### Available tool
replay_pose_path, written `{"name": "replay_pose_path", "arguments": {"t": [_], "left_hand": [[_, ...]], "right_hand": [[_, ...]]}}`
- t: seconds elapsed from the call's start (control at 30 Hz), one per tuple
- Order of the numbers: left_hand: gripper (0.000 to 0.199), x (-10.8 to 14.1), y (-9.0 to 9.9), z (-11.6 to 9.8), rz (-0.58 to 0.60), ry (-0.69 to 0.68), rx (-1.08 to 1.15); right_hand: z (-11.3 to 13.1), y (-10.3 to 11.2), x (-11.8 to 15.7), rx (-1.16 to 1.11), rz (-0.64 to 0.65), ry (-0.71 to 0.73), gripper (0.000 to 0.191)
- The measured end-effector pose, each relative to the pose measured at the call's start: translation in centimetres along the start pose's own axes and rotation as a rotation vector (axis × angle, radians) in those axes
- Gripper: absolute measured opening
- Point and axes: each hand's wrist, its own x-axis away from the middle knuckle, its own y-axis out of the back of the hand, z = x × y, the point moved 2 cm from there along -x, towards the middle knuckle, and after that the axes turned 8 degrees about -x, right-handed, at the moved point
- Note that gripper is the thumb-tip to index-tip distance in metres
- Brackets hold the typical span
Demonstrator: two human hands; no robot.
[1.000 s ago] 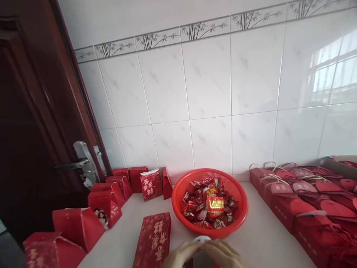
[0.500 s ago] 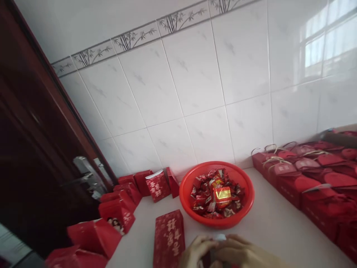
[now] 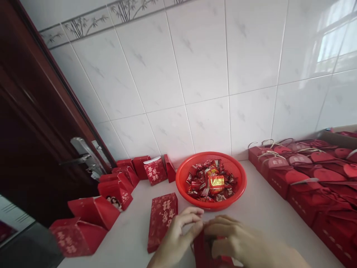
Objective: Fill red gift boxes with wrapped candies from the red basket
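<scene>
Near the bottom centre, my left hand [image 3: 182, 233] pinches the upper edge of a dark red box [image 3: 203, 248]. My right hand [image 3: 232, 236], slightly blurred, curls round the same box from the right and hides much of it. Just left of my left hand a flat red box with pale lettering [image 3: 158, 219] lies on the white tabletop [image 3: 134, 230]. Beyond my hands stands a red plastic basket [image 3: 182, 182] holding wrapped sweets [image 3: 206, 182], with a gold-labelled one [image 3: 216, 184] on top.
Folded red boxes [image 3: 122, 193] stand along the left side and by the tiled wall [image 3: 206, 123]. Rows of closed red boxes with cords [image 3: 295, 178] fill the right side. A dark wooden door with a metal handle [image 3: 86, 158] is at the left.
The view has tipped downward, so more of my hands and forearms shows. My hands have risen in the picture with the dark red box, and the pale bluish item between them is no longer visible.
</scene>
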Motion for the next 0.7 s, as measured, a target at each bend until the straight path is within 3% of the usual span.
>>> {"name": "replay_pose_path", "arguments": {"t": [0.2,0.27,0.37,0.47,0.6,0.7], "left_hand": [[0.033,-4.7,3.1,-0.6,-0.139,-0.103,-0.110],[0.028,-7.2,4.1,-0.4,-0.157,-0.105,-0.277],[0.028,-11.4,5.1,0.1,-0.103,0.014,-0.673],[0.030,-15.2,5.0,0.6,-0.029,0.077,-0.807],[0.015,-18.5,3.8,1.7,0.078,0.178,-0.948],[0.027,-19.8,3.0,2.5,0.145,0.251,-1.027]], "right_hand": [[-0.2,1.4,-0.1,-0.033,-0.016,-0.108,0.006],[-0.6,1.8,-0.2,0.033,-0.035,-0.138,0.010],[-1.0,2.3,-0.2,0.105,-0.049,-0.162,0.015],[-1.2,2.6,-0.1,0.114,-0.065,-0.170,0.015],[-1.4,2.6,0.0,0.114,-0.068,-0.168,0.010],[-1.4,2.8,0.0,0.117,-0.064,-0.169,0.009]]}}
